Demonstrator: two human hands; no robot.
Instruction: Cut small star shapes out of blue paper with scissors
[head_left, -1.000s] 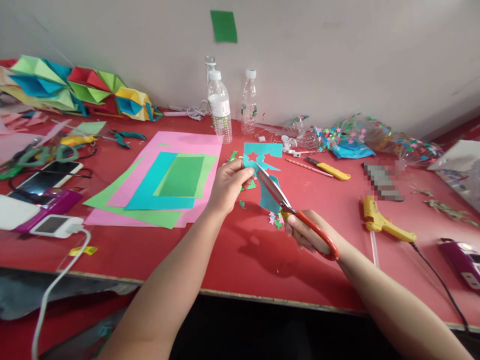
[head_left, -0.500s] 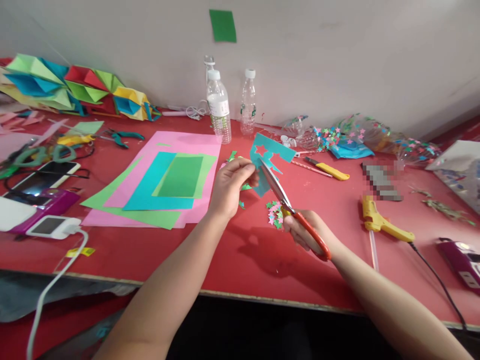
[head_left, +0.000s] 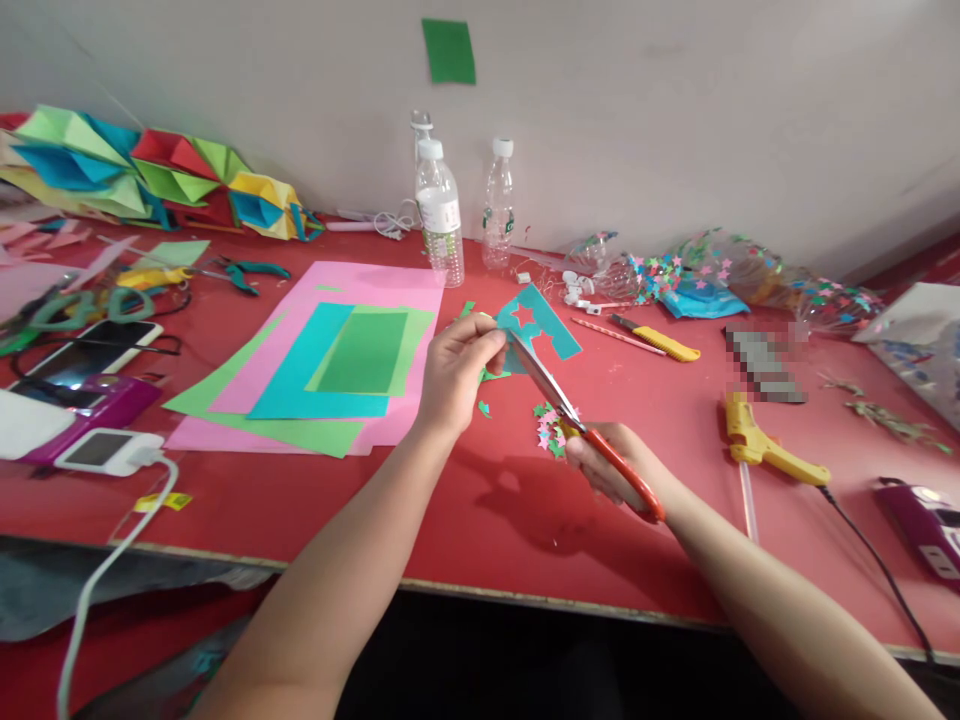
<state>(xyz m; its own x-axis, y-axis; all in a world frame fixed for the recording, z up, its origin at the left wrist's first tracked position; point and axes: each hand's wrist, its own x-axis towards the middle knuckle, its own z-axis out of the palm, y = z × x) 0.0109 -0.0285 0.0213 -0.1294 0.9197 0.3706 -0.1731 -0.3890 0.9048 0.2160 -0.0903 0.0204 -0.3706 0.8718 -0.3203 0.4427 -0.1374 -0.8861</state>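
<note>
My right hand [head_left: 611, 460] grips red-handled scissors [head_left: 619, 470], their blades pointing up and left toward the fingertips of my left hand [head_left: 466, 365]. The left thumb and forefinger are pinched together at the scissor tip; whatever small thing they hold is hidden. Just behind the fingers and blades is a blue paper strip [head_left: 559, 335] with star-shaped holes, seemingly on the table. A small heap of pink and green paper stars [head_left: 546, 428] lies under the scissors. Green paper scraps [head_left: 484, 409] are beside my left hand.
Coloured paper sheets [head_left: 322, 360] lie stacked on the red table [head_left: 465, 520] at left. Behind stand plastic bottles [head_left: 441, 225]. At right are a yellow cutter [head_left: 664, 341], a glue gun [head_left: 772, 450] with cord, and star-filled clear plastic [head_left: 705, 265]. Phone [head_left: 97, 355] and pliers [head_left: 251, 273] lie left.
The blue paper strip has shifted down and left and turned, now sitting lower behind the fingers. The scissor tip has moved slightly left and down, closer to the left fingertips. The left hand barely moved.
</note>
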